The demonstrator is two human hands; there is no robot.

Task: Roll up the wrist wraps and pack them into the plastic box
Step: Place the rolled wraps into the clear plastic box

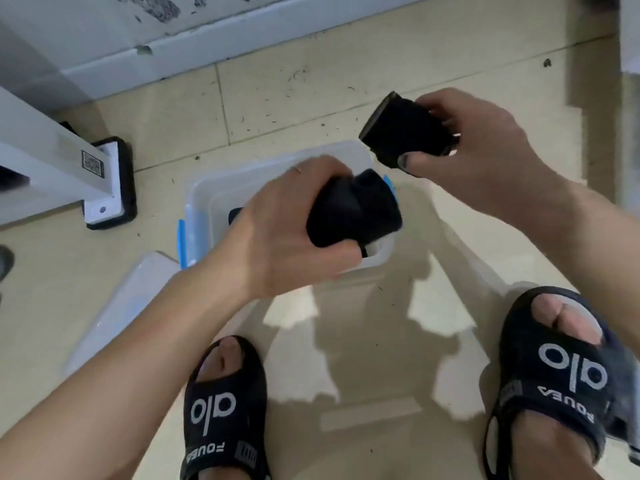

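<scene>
A clear plastic box with blue clips stands on the floor in front of my feet. My left hand grips a rolled black wrist wrap just above the box's right side. My right hand holds a second rolled black wrap higher up, beyond the box's far right corner. A small dark piece shows inside the box, mostly hidden by my left hand.
The box's clear lid lies on the tiled floor to the left. A white frame leg with a black foot stands at the left. My two feet in black sandals are at the bottom. A white wall runs along the top.
</scene>
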